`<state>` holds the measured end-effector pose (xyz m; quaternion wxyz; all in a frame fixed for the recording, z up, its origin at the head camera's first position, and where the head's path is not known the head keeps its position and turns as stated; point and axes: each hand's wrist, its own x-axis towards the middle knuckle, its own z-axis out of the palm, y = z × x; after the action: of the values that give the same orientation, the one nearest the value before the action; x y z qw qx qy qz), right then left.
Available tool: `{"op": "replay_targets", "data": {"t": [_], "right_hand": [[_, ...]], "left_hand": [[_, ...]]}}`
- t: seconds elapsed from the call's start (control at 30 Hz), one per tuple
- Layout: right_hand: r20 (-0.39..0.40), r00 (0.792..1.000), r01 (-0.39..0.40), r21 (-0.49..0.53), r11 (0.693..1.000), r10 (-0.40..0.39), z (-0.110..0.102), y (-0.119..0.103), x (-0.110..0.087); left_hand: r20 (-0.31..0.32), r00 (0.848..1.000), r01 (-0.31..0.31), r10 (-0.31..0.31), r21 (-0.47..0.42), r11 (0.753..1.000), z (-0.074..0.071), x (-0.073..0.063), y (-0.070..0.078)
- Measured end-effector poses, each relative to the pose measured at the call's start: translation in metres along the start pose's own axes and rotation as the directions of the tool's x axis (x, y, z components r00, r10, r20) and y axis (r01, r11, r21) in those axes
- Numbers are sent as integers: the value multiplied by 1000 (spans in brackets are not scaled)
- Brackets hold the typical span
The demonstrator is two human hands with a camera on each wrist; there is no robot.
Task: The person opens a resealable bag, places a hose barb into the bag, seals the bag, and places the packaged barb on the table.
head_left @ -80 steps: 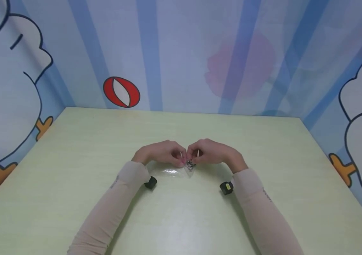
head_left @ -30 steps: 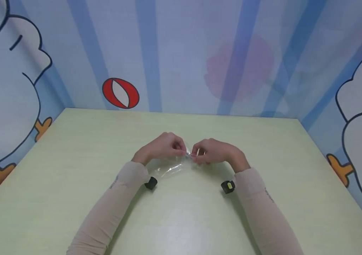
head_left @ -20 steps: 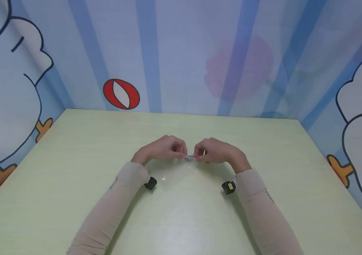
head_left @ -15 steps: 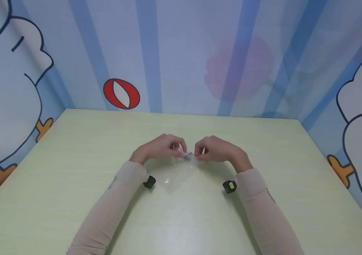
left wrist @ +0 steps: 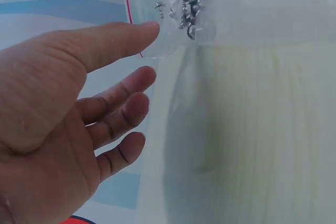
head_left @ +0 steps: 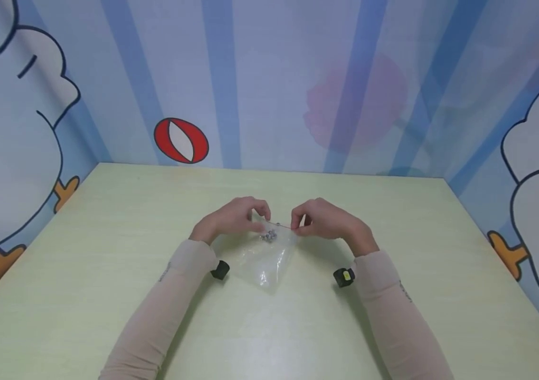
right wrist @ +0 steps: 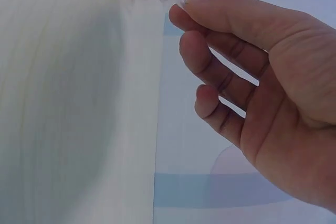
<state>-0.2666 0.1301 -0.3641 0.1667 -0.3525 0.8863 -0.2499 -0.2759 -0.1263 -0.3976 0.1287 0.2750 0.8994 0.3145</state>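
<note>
A clear zip bag (head_left: 276, 258) with a red line along its top edge is spread out between the hands, its lower corner toward the viewer. Several small silvery screws (head_left: 269, 236) are bunched in it near the red line; the left wrist view shows the screws (left wrist: 191, 11) more closely. The right hand (head_left: 328, 218) pinches one end of the bag's top edge between thumb and index finger. At the other end, the left hand (head_left: 233, 217) has its thumb against the bag, with thumb and index fingertips apart. In the left wrist view, the left index finger is hidden.
A pale yellow-green table (head_left: 155, 200) lies beneath both hands. Behind it rises a blue striped backdrop (head_left: 269, 79) with cartoon figures and a red-and-white ball print (head_left: 198, 140). Black wrist cameras (head_left: 343, 277) sit below both cuffs.
The bag, earlier bunched between both hands, now lies spread out with its screws in plain sight. The hands have drawn slightly apart, and the left thumb and index finger have parted.
</note>
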Motion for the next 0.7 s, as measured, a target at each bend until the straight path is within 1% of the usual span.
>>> {"op": "replay_targets", "data": {"t": [0.1, 0.17, 0.33, 0.43, 0.6, 0.7], "right_hand": [[-27, 1000, 12, -9, 1000, -12, -2, 0, -2], [-40, 999, 11, -5, 1000, -11, -3, 0, -2], [-66, 998, 9, -13, 1000, -10, -4, 2, -4], [-95, 995, 18, -10, 1000, -18, -5, 2, -6], [-160, 986, 41, 15, 999, -38, -10, 1, -9], [-190, 981, 46, 26, 999, -40, -13, -2, -10]], "left_hand": [[10, 1000, 19, -19, -30, 999, -2, -1, 1], [15, 1000, 17, -17, -37, 999, -3, -2, 2], [31, 999, -23, 24, -26, 999, -10, -4, 6], [33, 998, -49, 50, -19, 999, -15, -5, 8], [-1, 996, -87, 87, -22, 996, -25, -10, 12], [-19, 995, -96, 96, -28, 995, -30, -13, 14]]}}
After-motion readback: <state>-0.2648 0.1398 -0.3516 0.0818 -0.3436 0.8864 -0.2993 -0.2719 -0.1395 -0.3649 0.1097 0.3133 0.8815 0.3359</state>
